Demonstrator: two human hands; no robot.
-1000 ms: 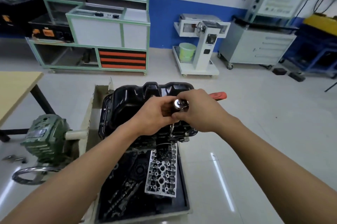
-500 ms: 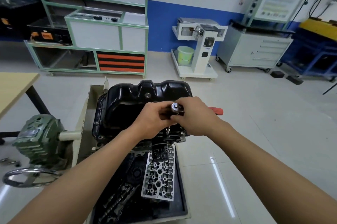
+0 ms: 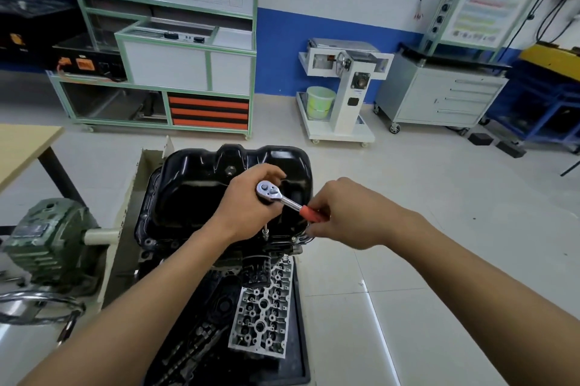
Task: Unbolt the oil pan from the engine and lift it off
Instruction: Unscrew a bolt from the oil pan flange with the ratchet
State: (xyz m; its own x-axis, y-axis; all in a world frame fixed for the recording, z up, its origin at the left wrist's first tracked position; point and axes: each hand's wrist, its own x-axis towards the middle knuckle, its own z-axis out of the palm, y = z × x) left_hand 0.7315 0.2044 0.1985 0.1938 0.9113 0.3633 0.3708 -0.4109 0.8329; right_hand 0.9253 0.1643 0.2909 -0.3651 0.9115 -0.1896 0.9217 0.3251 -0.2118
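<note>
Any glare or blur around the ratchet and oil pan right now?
Head view: sharp around the ratchet; soft highlights on the glossy oil pan; a light streak on the floor; wide-angle bending at the edges; the left hand, not glare, hides the extension's top.

Black oil pan (image 3: 201, 184); ratchet (image 3: 287, 200) chrome, red handle; lime bucket (image 3: 318, 101)

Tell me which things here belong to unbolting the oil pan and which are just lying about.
In the job: oil pan; ratchet, gripped by left hand at the head, right hand on the red handle; extension down at the pan's rim.
Lying about: cylinder head in the tray; green gearbox; bucket; wooden table.
</note>
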